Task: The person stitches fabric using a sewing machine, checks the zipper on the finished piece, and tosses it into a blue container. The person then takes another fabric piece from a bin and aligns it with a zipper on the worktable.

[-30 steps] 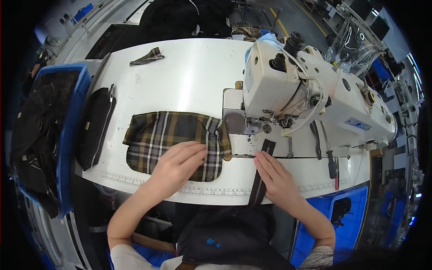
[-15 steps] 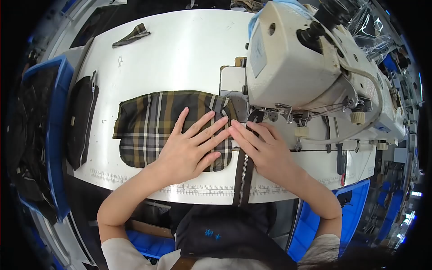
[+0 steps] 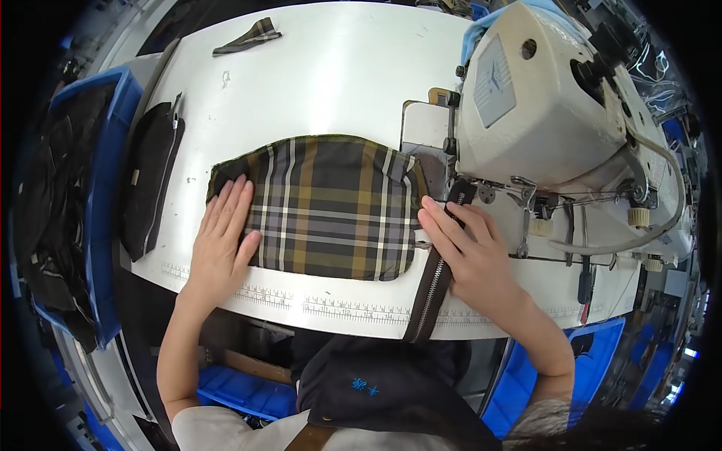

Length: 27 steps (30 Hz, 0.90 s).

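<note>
A plaid fabric piece [image 3: 323,210] in black, olive, grey and white lies on the white sewing table, with a curved upper edge. My left hand [image 3: 219,244] rests flat on its left end, fingers stretched out and thumb apart. At the right edge of the fabric, my right hand [image 3: 477,252] lies over a black zipper [image 3: 429,297] with metal teeth. Its fingers are extended, the fingertips touching the fabric edge and the zipper tape. The zipper runs from beside the sewing machine [image 3: 541,98] down over the table's front edge. Part of it is hidden beneath my right hand.
Left on the table is a dark zippered pouch piece [image 3: 150,184], beside a blue bin [image 3: 113,225] of dark pieces. A plaid scrap [image 3: 248,37] lies at the back. A screwdriver-like tool [image 3: 584,278] is at the right; a ruler strip [image 3: 353,310] runs along the front.
My left hand has slid left from the middle of the fabric to its left end. My right hand stays by the zipper. The whole view has shifted slightly.
</note>
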Available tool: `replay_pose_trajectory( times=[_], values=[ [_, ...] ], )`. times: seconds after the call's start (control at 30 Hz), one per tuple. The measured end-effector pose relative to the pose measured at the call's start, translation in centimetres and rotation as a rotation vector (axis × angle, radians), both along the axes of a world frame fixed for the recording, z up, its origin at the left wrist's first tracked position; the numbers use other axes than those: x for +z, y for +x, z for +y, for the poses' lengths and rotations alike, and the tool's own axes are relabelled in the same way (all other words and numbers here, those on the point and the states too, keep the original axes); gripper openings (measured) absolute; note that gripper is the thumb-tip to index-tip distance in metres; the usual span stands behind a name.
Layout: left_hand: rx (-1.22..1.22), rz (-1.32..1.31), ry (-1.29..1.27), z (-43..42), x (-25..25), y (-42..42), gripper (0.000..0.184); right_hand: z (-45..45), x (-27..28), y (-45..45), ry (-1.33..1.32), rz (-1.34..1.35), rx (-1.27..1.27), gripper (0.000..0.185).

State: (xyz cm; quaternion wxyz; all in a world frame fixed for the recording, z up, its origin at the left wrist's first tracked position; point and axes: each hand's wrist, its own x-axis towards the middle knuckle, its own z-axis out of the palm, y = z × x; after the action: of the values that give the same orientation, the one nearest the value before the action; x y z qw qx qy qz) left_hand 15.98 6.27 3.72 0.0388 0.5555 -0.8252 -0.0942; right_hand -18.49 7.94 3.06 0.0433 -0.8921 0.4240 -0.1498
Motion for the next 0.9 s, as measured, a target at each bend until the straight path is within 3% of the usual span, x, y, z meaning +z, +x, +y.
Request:
replay_pose_trajectory(
  times=[0.07,0.23,0.3,0.37,0.47,0.9],
  values=[
    [0.024,0.034,0.019,0.3,0.0,1.0,0.052,0.0,0.0,0.0,-0.011,0.015,0.002,0.061],
    [-0.037,0.157,-0.455,1.9,0.4,-0.3,0.024,-0.1,-0.2,0.2,-0.03,0.009,-0.014,0.061],
    [-0.165,0.311,-0.42,3.5,0.6,-3.0,0.024,0.0,-0.1,0.3,-0.033,0.046,-0.024,0.059],
    [-0.427,0.417,-0.318,4.5,-0.3,-5.8,0.037,0.0,-0.1,0.5,-0.026,0.033,-0.033,0.056],
    [-0.565,0.498,-0.264,4.8,-1.1,-9.7,0.043,0.1,0.1,0.7,-0.002,0.035,-0.045,0.052],
    [-0.551,-0.114,-0.28,4.7,1.0,-11.2,0.051,0.0,0.4,0.9,0.036,0.072,-0.032,0.055]
  ],
)
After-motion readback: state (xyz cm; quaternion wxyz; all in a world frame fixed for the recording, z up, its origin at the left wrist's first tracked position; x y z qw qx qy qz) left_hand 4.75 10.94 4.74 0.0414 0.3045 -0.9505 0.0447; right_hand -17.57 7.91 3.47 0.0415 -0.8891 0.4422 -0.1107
